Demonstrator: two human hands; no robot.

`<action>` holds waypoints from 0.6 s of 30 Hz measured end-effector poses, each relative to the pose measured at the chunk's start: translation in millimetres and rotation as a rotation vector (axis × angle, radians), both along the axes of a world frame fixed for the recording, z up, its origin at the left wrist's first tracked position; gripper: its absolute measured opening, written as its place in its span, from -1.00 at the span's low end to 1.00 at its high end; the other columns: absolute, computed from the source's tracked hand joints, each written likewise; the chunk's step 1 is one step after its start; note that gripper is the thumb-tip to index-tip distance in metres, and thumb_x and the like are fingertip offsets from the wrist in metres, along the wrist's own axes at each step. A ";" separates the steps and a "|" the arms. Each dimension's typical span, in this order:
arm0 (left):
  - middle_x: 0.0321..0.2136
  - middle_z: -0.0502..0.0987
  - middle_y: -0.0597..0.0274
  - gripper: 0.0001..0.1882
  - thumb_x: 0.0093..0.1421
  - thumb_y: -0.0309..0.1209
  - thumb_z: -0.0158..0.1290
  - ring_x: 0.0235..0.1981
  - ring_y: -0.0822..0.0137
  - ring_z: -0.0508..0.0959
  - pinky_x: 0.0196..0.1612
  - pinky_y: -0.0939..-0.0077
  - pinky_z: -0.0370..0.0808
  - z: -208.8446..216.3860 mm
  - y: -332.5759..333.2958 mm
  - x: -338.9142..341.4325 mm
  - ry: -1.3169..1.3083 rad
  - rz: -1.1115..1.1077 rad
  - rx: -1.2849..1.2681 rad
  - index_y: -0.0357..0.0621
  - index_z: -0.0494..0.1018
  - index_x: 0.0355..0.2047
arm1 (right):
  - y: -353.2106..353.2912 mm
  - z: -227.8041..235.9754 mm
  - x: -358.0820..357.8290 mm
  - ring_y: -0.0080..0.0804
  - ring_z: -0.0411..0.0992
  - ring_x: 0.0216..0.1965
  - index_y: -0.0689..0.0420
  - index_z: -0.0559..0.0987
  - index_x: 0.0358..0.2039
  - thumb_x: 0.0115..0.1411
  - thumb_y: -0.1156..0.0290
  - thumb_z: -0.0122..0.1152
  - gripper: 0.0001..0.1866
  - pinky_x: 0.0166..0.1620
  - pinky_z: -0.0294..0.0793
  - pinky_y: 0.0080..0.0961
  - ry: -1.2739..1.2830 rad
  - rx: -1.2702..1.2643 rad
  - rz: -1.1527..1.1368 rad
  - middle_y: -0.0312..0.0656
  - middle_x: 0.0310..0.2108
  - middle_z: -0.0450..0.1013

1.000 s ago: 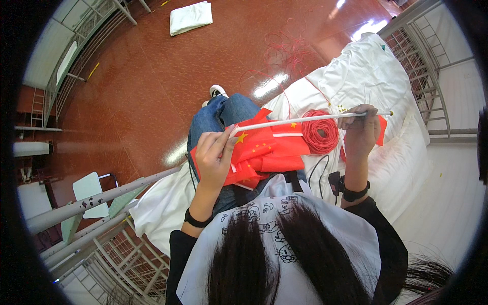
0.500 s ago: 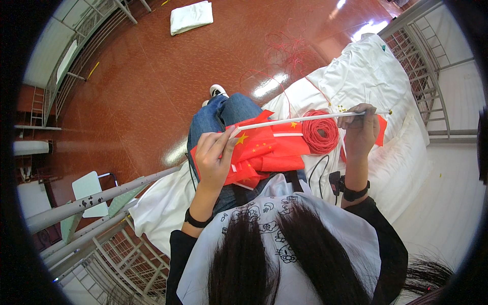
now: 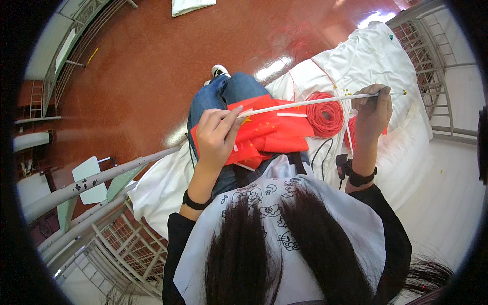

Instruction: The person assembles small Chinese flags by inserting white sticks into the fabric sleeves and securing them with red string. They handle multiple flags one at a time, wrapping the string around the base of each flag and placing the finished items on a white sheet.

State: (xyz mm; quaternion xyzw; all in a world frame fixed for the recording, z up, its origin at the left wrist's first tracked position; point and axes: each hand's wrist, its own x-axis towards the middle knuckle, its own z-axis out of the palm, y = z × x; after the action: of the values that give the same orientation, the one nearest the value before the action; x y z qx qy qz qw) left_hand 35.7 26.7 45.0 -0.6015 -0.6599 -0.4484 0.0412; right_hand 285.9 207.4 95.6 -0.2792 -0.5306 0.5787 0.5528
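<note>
A thin white flagpole (image 3: 305,103) with a small gold tip (image 3: 404,92) stretches slantwise across my lap, its right end farther from me. My left hand (image 3: 217,133) is closed in a pinch on its left end, beside the white edge of red cloth. Near the gold tip, my right hand (image 3: 372,109) has its fingers wrapped round the pole. Red flags (image 3: 277,137) with yellow stars lie piled on my lap under the pole. A coil of red cord (image 3: 325,117) sits right of them, and part of another red coil (image 3: 351,133) shows behind my right wrist.
White bedding (image 3: 351,66) spreads to my right, with small gold pieces (image 3: 347,92) near the coil. Loose red cord (image 3: 295,43) tangles on the red-brown floor (image 3: 147,66). A bed rail (image 3: 107,178) runs at my left, and a folded white cloth (image 3: 192,6) lies far off.
Both hands have shifted away from me and the right one also rightward, carrying the pole with them. Its slant is steeper. The view has tilted slightly, and the flags lie flatter.
</note>
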 end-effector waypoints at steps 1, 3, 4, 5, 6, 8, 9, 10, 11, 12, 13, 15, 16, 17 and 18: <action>-0.53 0.46 0.23 -0.73 -0.08 -0.49 0.22 -0.46 0.25 0.43 -0.42 0.42 0.38 -0.3 -0.5 -0.3 0.028 -0.009 -0.008 -0.22 0.56 -0.30 | 0.4 0.5 0.3 -0.46 0.23 -0.67 0.22 0.37 -0.45 0.37 0.14 -0.25 -0.58 -0.57 0.25 -0.55 -0.010 -0.009 -0.007 -0.20 -0.67 0.27; -0.52 0.46 0.24 -0.71 -0.09 -0.48 0.23 -0.44 0.26 0.43 -0.41 0.42 0.39 -0.6 -1.0 -0.9 0.081 -0.029 -0.020 -0.21 0.56 -0.29 | 0.9 1.3 1.2 -0.48 0.18 -0.65 0.18 0.36 -0.46 0.37 0.16 -0.26 -0.61 -0.57 0.18 -0.53 -0.029 -0.029 -0.024 -0.24 -0.66 0.22; -0.51 0.47 0.23 -0.72 -0.07 -0.49 0.21 -0.44 0.24 0.43 -0.40 0.40 0.39 -0.7 -1.5 -0.3 0.074 -0.042 -0.038 -0.21 0.56 -0.28 | 1.5 1.3 1.4 -0.48 0.18 -0.65 0.18 0.36 -0.46 0.37 0.17 -0.25 -0.61 -0.57 0.18 -0.54 -0.026 -0.022 -0.022 -0.24 -0.66 0.22; -0.51 0.48 0.22 -0.73 -0.06 -0.50 0.20 -0.43 0.22 0.44 -0.38 0.38 0.40 -0.5 -2.5 0.7 0.065 -0.055 -0.054 -0.21 0.56 -0.28 | 1.9 1.4 1.6 -0.49 0.18 -0.65 0.19 0.37 -0.46 0.37 0.17 -0.25 -0.61 -0.57 0.18 -0.54 -0.021 -0.021 -0.023 -0.24 -0.66 0.22; -0.50 0.48 0.20 -0.74 -0.05 -0.50 0.19 -0.42 0.20 0.44 -0.37 0.36 0.40 -0.5 -2.8 1.0 0.057 -0.069 -0.069 -0.21 0.56 -0.27 | 2.7 1.4 1.8 -0.49 0.19 -0.65 0.19 0.37 -0.46 0.37 0.17 -0.25 -0.61 -0.57 0.19 -0.55 -0.018 -0.026 -0.027 -0.24 -0.66 0.23; -0.49 0.49 0.21 -0.72 -0.07 -0.50 0.20 -0.42 0.20 0.44 -0.37 0.36 0.41 -0.6 -3.0 1.3 0.077 -0.094 -0.081 -0.20 0.55 -0.27 | 4.0 1.0 2.3 -0.50 0.19 -0.65 0.20 0.38 -0.45 0.37 0.17 -0.24 -0.60 -0.57 0.19 -0.55 -0.018 -0.032 -0.014 -0.25 -0.66 0.23; -0.48 0.49 0.21 -0.71 -0.08 -0.50 0.21 -0.41 0.20 0.44 -0.37 0.35 0.41 -0.9 -2.7 1.1 0.088 -0.107 -0.087 -0.20 0.55 -0.26 | 4.7 0.7 2.7 -0.50 0.20 -0.65 0.21 0.39 -0.45 0.37 0.17 -0.24 -0.60 -0.57 0.20 -0.56 -0.019 -0.038 -0.010 -0.25 -0.66 0.24; -0.48 0.49 0.21 -0.70 -0.08 -0.50 0.21 -0.41 0.20 0.44 -0.36 0.36 0.41 -1.3 -2.7 1.3 0.093 -0.118 -0.084 -0.19 0.55 -0.26 | 5.1 0.3 3.0 -0.50 0.20 -0.65 0.21 0.39 -0.45 0.37 0.16 -0.23 -0.60 -0.57 0.20 -0.56 -0.015 -0.050 -0.017 -0.25 -0.67 0.24; -0.48 0.49 0.22 -0.69 -0.09 -0.50 0.21 -0.40 0.20 0.45 -0.36 0.36 0.41 -1.6 -2.6 1.3 0.097 -0.129 -0.081 -0.19 0.55 -0.26 | 5.3 -0.2 3.5 -0.50 0.20 -0.65 0.22 0.40 -0.44 0.36 0.16 -0.23 -0.59 -0.57 0.20 -0.56 -0.010 -0.063 -0.025 -0.25 -0.67 0.25; -0.48 0.49 0.22 -0.68 -0.10 -0.50 0.22 -0.40 0.20 0.45 -0.36 0.36 0.41 -2.1 -2.1 1.1 0.100 -0.140 -0.077 -0.19 0.55 -0.26 | 5.5 -0.7 3.8 -0.50 0.20 -0.66 0.22 0.40 -0.44 0.36 0.16 -0.23 -0.59 -0.57 0.20 -0.56 -0.007 -0.080 -0.035 -0.25 -0.68 0.25; -0.49 0.48 0.25 -0.68 -0.10 -0.47 0.22 -0.41 0.23 0.44 -0.37 0.38 0.40 -2.5 -1.5 1.0 0.115 -0.143 -0.070 -0.17 0.55 -0.26 | 5.6 -1.2 4.2 -0.50 0.20 -0.66 0.22 0.40 -0.44 0.36 0.16 -0.22 -0.59 -0.57 0.19 -0.56 -0.006 -0.075 -0.033 -0.25 -0.68 0.25; -0.51 0.45 0.30 -0.68 -0.11 -0.43 0.23 -0.42 0.28 0.42 -0.39 0.41 0.38 -3.3 -0.1 1.1 0.139 -0.148 -0.054 -0.14 0.55 -0.26 | 5.4 -2.2 4.9 -0.51 0.20 -0.66 0.23 0.40 -0.44 0.36 0.15 -0.22 -0.59 -0.57 0.19 -0.57 -0.008 -0.084 -0.038 -0.26 -0.68 0.26; -0.50 0.47 0.28 -0.68 -0.11 -0.45 0.23 -0.41 0.26 0.43 -0.37 0.40 0.39 -3.2 -0.2 1.5 0.128 -0.152 -0.064 -0.15 0.55 -0.26 | 5.2 -2.7 5.3 -0.51 0.20 -0.66 0.23 0.40 -0.44 0.36 0.15 -0.22 -0.59 -0.57 0.19 -0.58 -0.019 -0.079 -0.033 -0.25 -0.68 0.26; -0.49 0.48 0.26 -0.68 -0.11 -0.47 0.22 -0.40 0.23 0.44 -0.36 0.38 0.41 -2.9 -0.8 2.1 0.117 -0.156 -0.074 -0.16 0.55 -0.26 | 4.8 -3.3 5.7 -0.51 0.20 -0.66 0.23 0.40 -0.43 0.36 0.15 -0.23 -0.59 -0.57 0.19 -0.58 -0.030 -0.083 -0.033 -0.25 -0.68 0.26; -0.48 0.49 0.24 -0.68 -0.10 -0.48 0.22 -0.39 0.21 0.45 -0.35 0.37 0.42 -2.6 -0.9 2.5 0.104 -0.160 -0.080 -0.18 0.55 -0.26 | 5.0 -3.7 6.0 -0.51 0.20 -0.66 0.24 0.40 -0.43 0.36 0.16 -0.23 -0.58 -0.57 0.18 -0.58 -0.041 -0.089 -0.031 -0.25 -0.68 0.26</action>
State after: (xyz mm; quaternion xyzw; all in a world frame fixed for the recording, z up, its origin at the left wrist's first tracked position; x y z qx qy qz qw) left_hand 38.2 25.8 42.4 -0.6757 -0.6243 -0.3916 0.0153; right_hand 291.9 212.4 91.9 -0.3238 -0.5112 0.5872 0.5376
